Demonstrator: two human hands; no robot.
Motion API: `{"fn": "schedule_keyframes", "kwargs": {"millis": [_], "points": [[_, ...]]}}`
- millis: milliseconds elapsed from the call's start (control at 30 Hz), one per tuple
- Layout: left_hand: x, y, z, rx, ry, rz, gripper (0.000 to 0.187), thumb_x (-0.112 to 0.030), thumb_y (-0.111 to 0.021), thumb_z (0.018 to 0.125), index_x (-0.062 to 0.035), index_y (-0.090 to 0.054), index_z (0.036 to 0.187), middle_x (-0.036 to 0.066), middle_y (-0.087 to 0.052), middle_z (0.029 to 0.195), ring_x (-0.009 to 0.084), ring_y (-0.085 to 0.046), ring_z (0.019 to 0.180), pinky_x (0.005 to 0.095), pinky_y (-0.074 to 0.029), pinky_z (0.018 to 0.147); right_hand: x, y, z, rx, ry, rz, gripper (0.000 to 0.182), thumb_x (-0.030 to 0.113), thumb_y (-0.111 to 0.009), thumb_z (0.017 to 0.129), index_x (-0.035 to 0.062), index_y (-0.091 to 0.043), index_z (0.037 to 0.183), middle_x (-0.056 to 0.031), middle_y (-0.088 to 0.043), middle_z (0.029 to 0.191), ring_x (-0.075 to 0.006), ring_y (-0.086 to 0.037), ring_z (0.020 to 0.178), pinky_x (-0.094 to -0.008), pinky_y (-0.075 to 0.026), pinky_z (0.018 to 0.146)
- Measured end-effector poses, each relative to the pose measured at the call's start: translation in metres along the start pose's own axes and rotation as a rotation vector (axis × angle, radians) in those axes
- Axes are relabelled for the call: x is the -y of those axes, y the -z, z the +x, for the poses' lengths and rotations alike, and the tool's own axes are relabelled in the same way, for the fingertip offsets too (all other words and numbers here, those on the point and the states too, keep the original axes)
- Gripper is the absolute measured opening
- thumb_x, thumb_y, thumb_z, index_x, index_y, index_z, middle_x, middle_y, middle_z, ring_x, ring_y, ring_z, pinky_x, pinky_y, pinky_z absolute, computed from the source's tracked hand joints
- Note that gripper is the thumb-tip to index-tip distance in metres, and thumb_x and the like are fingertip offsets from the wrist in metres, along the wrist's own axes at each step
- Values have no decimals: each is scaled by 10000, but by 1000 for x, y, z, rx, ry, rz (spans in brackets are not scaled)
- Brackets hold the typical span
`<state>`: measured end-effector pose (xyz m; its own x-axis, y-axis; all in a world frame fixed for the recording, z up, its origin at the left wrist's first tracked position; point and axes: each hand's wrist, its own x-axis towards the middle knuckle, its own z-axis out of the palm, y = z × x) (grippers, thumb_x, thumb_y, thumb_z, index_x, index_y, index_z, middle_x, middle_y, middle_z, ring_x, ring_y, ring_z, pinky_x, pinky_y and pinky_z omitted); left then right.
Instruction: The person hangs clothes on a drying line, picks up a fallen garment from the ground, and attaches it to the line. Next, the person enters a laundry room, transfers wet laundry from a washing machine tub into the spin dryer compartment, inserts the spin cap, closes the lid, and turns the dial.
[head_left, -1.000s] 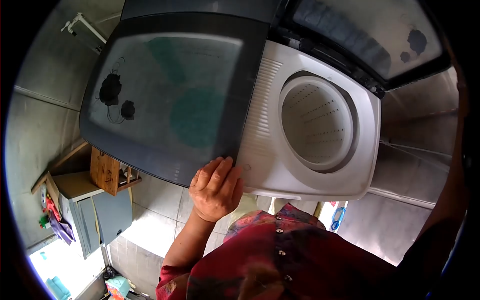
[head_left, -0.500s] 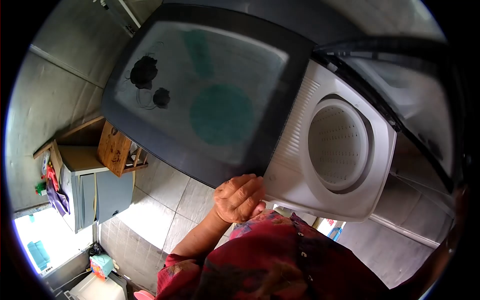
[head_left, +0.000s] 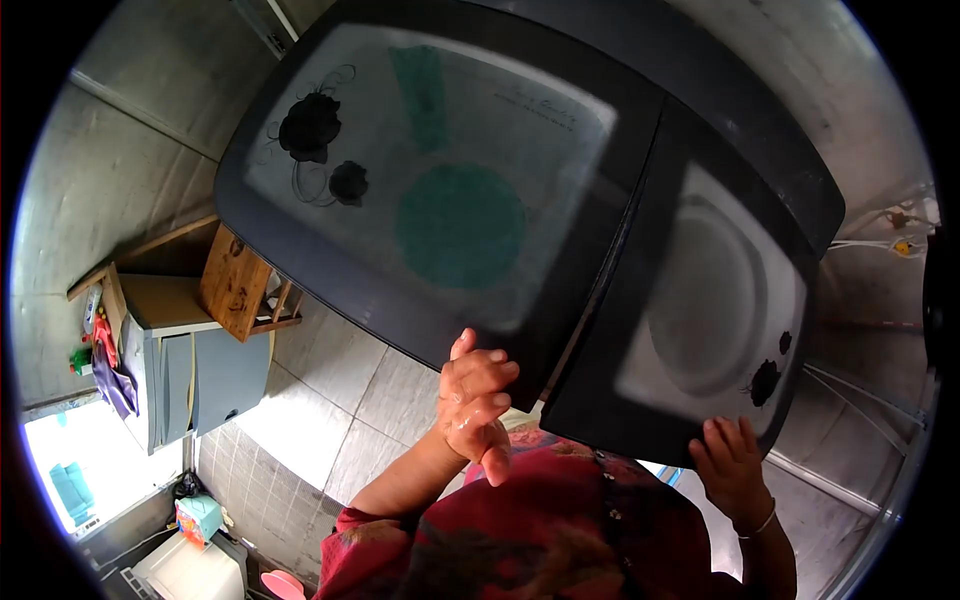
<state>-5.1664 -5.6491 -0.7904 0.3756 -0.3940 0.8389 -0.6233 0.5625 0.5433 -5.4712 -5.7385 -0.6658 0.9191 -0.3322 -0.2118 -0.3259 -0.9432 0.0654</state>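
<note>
A twin-tub washing machine is in front of me. Its large dark lid has a see-through panel with black flower prints, and green shapes show through it. The smaller spin-tub lid on the right is down, with the round tub faintly visible beneath. My right hand rests its outstretched fingers on the front edge of this smaller lid. By the front edge of the large lid, my left hand is raised with its fingers apart, holding nothing. Its skin looks wet.
A grey cabinet with a wooden stool on top stands against the left wall. Lower left are a white appliance, a teal container and a pink basin. Pale tiles cover the floor.
The spin-tub lid, upright before, has come down over the white tub. My right hand has come into view on its edge. My left hand has lifted off the machine's front edge and uncurled.
</note>
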Motion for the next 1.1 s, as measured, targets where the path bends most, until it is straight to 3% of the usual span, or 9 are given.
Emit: {"fn": "schedule_keyframes", "kwargs": {"millis": [267, 333, 400, 467, 533, 667, 800, 933, 1100], "points": [[-8, -6, 5, -24, 63, -8, 670, -644, -270, 805, -27, -471, 973, 186, -553, 775, 285, -513, 786, 507, -320, 917, -7, -22, 4, -20, 27, -10, 319, 138, -617, 688, 98, -534, 993, -111, -456, 1121, -264, -434, 1066, -494, -340, 899], [-14, -4, 10, 148, 129, 82, 585, -588, -331, 824, -32, -507, 882, 158, -573, 770, 282, -537, 768, 487, -327, 911, -17, -7, 5, 61, 2, 387, 472, 209, -683, 623, 92, -495, 1040, -131, -420, 1153, -303, -426, 1059, -491, -335, 904], [-25, -10, 20, 272, 132, 178, 542, -554, -352, 834, -39, -519, 854, 139, -583, 778, 278, -549, 776, 479, -329, 909, -36, -11, -4, -92, -15, 330, 529, 209, -686, 607, 69, -460, 1064, -168, -407, 1156, -344, -418, 1060, -495, -320, 916], [-38, -21, 28, 446, 109, 270, 412, -448, -436, 841, -50, -542, 835, 93, -600, 828, 270, -563, 840, 464, -331, 902, -62, -5, -9, -98, -32, 83, 358, 293, -531, 814, 11, -491, 1032, -205, -431, 1144, -387, -408, 1074, -493, -337, 899], [-51, -37, 34, 557, 97, 223, 335, -375, -521, 810, -47, -553, 868, 94, -598, 859, 272, -557, 856, 465, -334, 901, -99, 0, -20, -252, -39, -154, 414, 158, -605, 693, 25, -498, 1070, -201, -434, 1158, -362, -402, 1096, -481, -316, 929], [-73, -72, 30, 668, 153, 177, 288, -228, -647, 702, -42, -553, 902, 105, -574, 917, 280, -541, 882, 463, -375, 858, -177, 38, -31, -446, -405, -206, 388, 89, -576, 738, 2, -499, 1108, -173, -439, 1201, -340, -411, 1109, -414, -332, 930], [-96, -104, 17, 713, 133, 281, 347, -144, -678, 606, -24, -527, 894, 121, -559, 878, 317, -529, 851, 444, -413, 760, -263, 71, -52, -689, -444, -305, 327, 112, -571, 769, 25, -519, 1080, -150, -508, 1105, -298, -490, 1012, -347, -390, 862], [-115, -140, 7, 692, 257, 420, 395, -111, -668, 601, -14, -521, 954, 154, -515, 993, 348, -474, 958, 452, -376, 835, -347, 114, -72, -945, -624, -384, 232, 195, -553, 793, 71, -567, 988, -81, -585, 943, -240, -556, 877, -324, -436, 739], [-124, -168, -3, 483, 326, 615, 415, -65, -602, 602, 10, -484, 993, 189, -484, 1021, 389, -437, 985, 466, -356, 851, -424, 171, -90, -1227, -850, -85, 294, 342, -512, 794, 104, -602, 942, -69, -622, 905, -248, -586, 820, -352, -451, 697]]}}
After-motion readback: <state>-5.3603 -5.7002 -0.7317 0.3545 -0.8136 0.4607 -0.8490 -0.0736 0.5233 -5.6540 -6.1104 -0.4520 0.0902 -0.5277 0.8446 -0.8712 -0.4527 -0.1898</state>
